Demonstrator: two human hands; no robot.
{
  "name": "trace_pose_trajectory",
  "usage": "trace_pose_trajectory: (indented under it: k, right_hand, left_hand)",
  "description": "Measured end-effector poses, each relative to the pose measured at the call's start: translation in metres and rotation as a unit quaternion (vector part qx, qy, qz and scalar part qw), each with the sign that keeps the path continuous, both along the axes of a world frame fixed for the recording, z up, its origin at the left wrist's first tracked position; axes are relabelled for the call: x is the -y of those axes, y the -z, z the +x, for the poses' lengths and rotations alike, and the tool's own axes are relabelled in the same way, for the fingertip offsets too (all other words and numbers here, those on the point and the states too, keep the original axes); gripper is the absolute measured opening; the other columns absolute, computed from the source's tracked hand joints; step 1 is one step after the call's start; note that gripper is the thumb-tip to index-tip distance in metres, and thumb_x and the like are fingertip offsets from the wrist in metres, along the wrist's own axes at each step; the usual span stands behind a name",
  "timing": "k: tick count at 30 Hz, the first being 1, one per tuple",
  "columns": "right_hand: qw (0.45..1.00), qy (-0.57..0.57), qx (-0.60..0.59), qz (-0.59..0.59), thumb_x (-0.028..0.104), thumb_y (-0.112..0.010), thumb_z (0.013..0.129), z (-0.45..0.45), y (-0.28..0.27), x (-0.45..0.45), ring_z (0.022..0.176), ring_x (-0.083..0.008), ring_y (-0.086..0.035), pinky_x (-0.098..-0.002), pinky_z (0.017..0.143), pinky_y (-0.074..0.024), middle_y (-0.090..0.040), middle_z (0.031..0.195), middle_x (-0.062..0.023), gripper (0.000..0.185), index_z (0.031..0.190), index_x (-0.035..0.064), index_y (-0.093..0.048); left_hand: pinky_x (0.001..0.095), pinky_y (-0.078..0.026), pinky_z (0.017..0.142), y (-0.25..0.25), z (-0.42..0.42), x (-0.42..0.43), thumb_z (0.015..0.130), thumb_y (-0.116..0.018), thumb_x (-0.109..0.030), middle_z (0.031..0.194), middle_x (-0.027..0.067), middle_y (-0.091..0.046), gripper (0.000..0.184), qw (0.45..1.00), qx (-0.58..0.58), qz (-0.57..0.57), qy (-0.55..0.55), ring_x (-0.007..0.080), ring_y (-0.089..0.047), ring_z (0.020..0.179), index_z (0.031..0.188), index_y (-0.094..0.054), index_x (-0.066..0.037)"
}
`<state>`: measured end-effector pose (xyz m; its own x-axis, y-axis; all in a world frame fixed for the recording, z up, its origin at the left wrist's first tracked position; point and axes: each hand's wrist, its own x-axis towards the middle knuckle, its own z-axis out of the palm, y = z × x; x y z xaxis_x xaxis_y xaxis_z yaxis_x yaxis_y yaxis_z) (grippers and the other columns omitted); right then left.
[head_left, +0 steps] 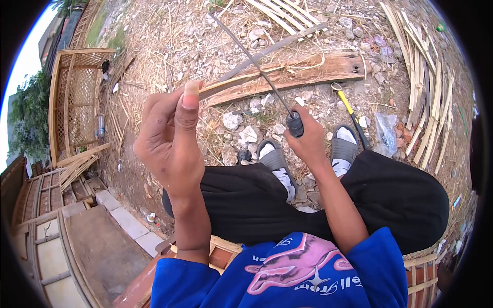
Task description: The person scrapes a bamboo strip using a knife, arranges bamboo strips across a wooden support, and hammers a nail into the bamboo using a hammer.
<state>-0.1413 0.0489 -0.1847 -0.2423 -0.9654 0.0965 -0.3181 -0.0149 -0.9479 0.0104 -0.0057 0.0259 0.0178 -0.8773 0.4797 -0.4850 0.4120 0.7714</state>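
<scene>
Where the left hand (pixel 172 141) is raised at 10 o'clock, its thumb upright, the fingers are curled and pinch the near end of a split wooden strip (pixel 241 79). The fingers of the right hand (pixel 310 141), just right of centre toward 1 o'clock, are wrapped round a black handle (pixel 294 124). From it a long, thin blade (pixel 244 50) slants toward 11 o'clock, crossing the strip near its far end and running out over stony ground (pixel 169 49).

The strip's long axis points away from the left hand, between 2 and 3 o'clock, its far end at about 12 o'clock; the blade lies across one long edge. A rough plank (pixel 318 74) sits beyond and to the right, its long axis close to the strip's; whether the two touch cannot be told. A grey pole (pixel 292 39) angles toward 2 o'clock past the plank's upper edge.

Between the two hands there is open room above the stones. On the 2 o'clock side the room narrows: a yellow-and-black tool (pixel 349 108) rests near the right sandal (pixel 345 147), and pale slats (pixel 426 87) spread farther out. The lattice panel (pixel 77 102) stands well apart, between 9 and 10 o'clock.
</scene>
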Motion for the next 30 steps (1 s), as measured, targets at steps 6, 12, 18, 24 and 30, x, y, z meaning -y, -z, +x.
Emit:
trace_pose_trajectory:
  k: [6, 12, 18, 24, 30]
  right_hand:
    - [0.997, -0.003, -0.023, 0.068, 0.005, -0.069, 0.069, -0.007, 0.003, 0.008, 0.085, -0.0395, -0.066, -0.0452, 0.072, -0.051, -0.066, 0.091, -0.0201, 0.044, 0.112, 0.0047, -0.056]
    - [0.995, -0.022, 0.01, 0.093, 0.005, -0.068, 0.07, -0.005, -0.018, 0.002, 0.083, -0.0384, -0.066, -0.0425, 0.074, -0.0514, -0.066, 0.089, -0.0199, 0.046, 0.114, 0.0033, -0.055]
    - [0.995, -0.02, 0.039, 0.094, 0.006, -0.07, 0.07, -0.005, -0.029, -0.003, 0.082, -0.0329, -0.069, -0.0393, 0.076, -0.0525, -0.069, 0.089, -0.0179, 0.047, 0.115, 0.0029, -0.057]
    - [0.982, -0.032, 0.086, 0.166, 0.005, -0.071, 0.07, -0.005, -0.037, 0.007, 0.08, -0.0339, -0.068, -0.0401, 0.074, -0.052, -0.067, 0.085, -0.0179, 0.047, 0.114, 0.0024, -0.055]
    - [0.999, -0.033, 0.02, 0.0, 0.004, -0.072, 0.068, 0.009, -0.044, 0.003, 0.081, -0.0332, -0.067, -0.0392, 0.073, -0.0525, -0.066, 0.091, -0.0171, 0.049, 0.114, 0.0026, -0.056]
  left_hand:
    - [0.0186, -0.038, 0.065, -0.002, 0.0, 0.003, 0.091, -0.071, -0.011, 0.079, -0.0023, -0.061, 0.011, 0.993, -0.108, 0.046, 0.005, 0.0031, -0.052, 0.075, 0.095, -0.071, -0.001]
    - [0.0186, -0.041, 0.07, -0.002, -0.001, 0.002, 0.09, -0.072, -0.014, 0.08, -0.0013, -0.062, 0.013, 0.988, -0.148, 0.049, 0.006, 0.0046, -0.055, 0.077, 0.093, -0.069, -0.001]
    - [0.019, -0.041, 0.068, -0.015, 0.002, 0.005, 0.089, -0.074, -0.012, 0.082, -0.0006, -0.062, 0.012, 0.986, -0.161, 0.038, 0.018, 0.005, -0.055, 0.076, 0.093, -0.069, -0.001]
    - [0.0185, -0.037, 0.064, -0.001, -0.005, 0.006, 0.09, -0.072, -0.01, 0.08, -0.0015, -0.059, 0.01, 0.989, -0.145, 0.035, 0.025, 0.004, -0.049, 0.071, 0.094, -0.07, -0.001]
    - [0.0187, -0.037, 0.066, 0.003, 0.006, 0.011, 0.091, -0.07, -0.011, 0.081, -0.0014, -0.06, 0.011, 0.993, -0.119, 0.01, -0.002, 0.0036, -0.05, 0.073, 0.097, -0.07, -0.001]
